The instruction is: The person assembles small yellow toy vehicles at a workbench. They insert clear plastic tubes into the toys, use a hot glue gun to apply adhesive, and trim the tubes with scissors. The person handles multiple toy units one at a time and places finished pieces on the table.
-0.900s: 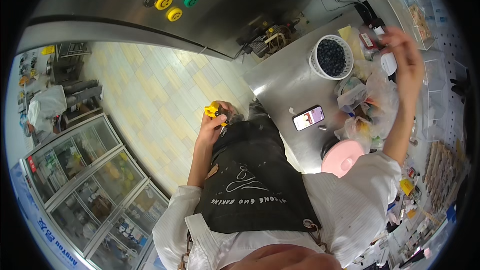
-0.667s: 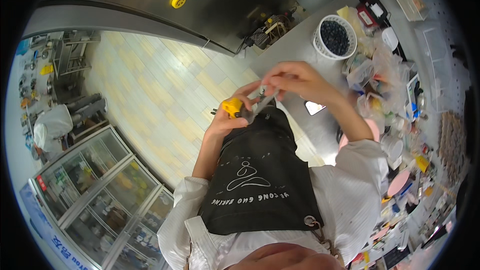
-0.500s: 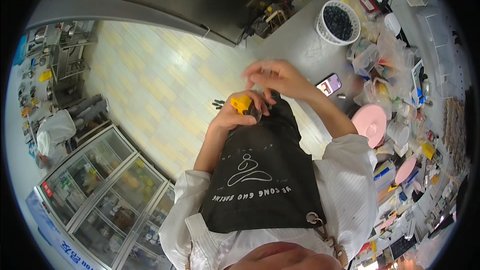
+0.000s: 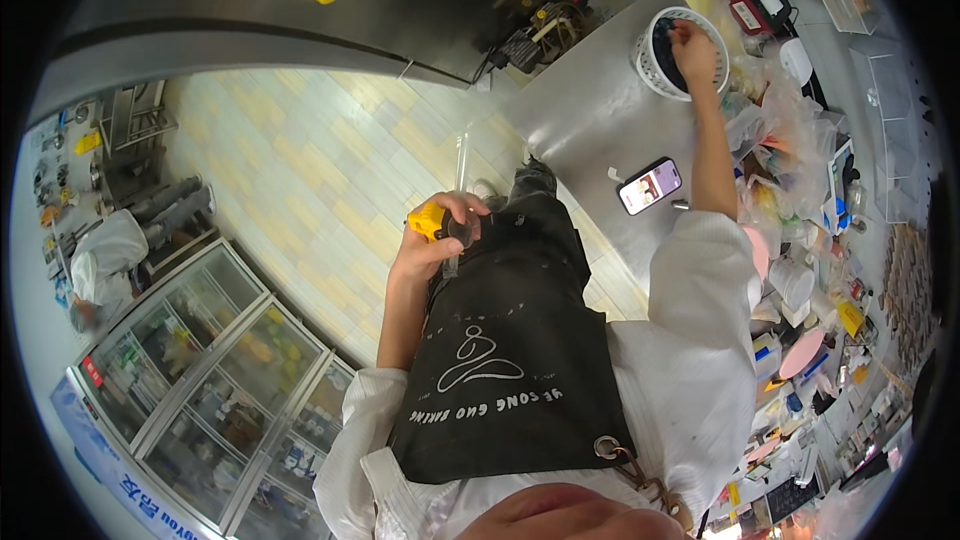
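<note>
- In the head view, the only one, I see the person's right hand [image 4: 697, 55] reaching down into a white perforated basket [image 4: 643, 68] at the far end of the metal table [image 4: 585, 125]. Its fingers are bent among dark blue berries [image 4: 661, 43]; their tips are hidden, so I can't tell whether they have hold of one.
- The left hand [image 4: 425, 256] is well apart from the basket, out over the floor by the black apron [image 4: 500, 340]. Its fingers are curled firmly round a yellow-and-black object [image 4: 426, 221] whose kind I can't make out. A clear strip [image 4: 462, 162] stands up past the fingers; whether the two are joined, I can't say.
- A lit phone [image 4: 650, 187] lies on the table between the basket and the person, with clear plastic bags [image 4: 785, 130] heaped to the right.
- To my eye, the step in hand is picking out berries. The next move seems to call for a light pinch and a straight lift clear of the rim, the left hand held steady.
</note>
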Available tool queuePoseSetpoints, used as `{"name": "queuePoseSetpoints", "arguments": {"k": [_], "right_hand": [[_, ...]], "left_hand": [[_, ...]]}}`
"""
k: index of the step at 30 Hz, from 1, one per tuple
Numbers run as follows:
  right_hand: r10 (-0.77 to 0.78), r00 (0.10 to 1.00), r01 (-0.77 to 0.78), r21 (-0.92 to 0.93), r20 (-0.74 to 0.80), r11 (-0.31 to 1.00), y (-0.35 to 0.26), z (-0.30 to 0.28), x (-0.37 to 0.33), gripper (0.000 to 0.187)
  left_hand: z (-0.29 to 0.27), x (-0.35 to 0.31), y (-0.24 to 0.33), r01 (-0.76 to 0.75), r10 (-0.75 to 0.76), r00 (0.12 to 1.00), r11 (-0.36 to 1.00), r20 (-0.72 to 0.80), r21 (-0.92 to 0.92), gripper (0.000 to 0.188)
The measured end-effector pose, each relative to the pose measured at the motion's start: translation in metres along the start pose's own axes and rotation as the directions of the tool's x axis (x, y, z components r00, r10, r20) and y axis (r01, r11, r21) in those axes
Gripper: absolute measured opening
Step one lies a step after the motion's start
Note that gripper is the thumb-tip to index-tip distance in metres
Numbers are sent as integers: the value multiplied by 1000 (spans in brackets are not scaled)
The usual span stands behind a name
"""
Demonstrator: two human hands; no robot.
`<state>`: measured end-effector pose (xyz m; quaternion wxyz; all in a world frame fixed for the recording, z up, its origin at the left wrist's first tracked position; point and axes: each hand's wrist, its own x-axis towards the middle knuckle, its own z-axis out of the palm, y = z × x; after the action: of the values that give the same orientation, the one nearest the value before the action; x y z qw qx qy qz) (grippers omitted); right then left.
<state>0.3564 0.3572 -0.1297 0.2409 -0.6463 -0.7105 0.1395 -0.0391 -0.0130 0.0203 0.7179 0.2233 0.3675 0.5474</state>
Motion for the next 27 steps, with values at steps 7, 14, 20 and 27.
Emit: {"name": "queuePoseSetpoints", "arguments": {"k": [7,14,20,27], "right_hand": [[114,989,-107,-79,90,991,8,29,20,24],[200,979,-196,-102,37,975,-8,9,14,20],[368,860,-316,935,353,-159,-20,-23,-24,16],[217,937,-50,722,272,-690,-97,-53,-147,27]], "left_hand": [[10,18,7,-28,29,999,998,-26,54,41],[18,40,17,7,-7,1000,999,-17,38,38],[5,46,26,29,-31,998,999,57,41,38],[-28,45,41,107,-118,964,993,239,57,40]]}}
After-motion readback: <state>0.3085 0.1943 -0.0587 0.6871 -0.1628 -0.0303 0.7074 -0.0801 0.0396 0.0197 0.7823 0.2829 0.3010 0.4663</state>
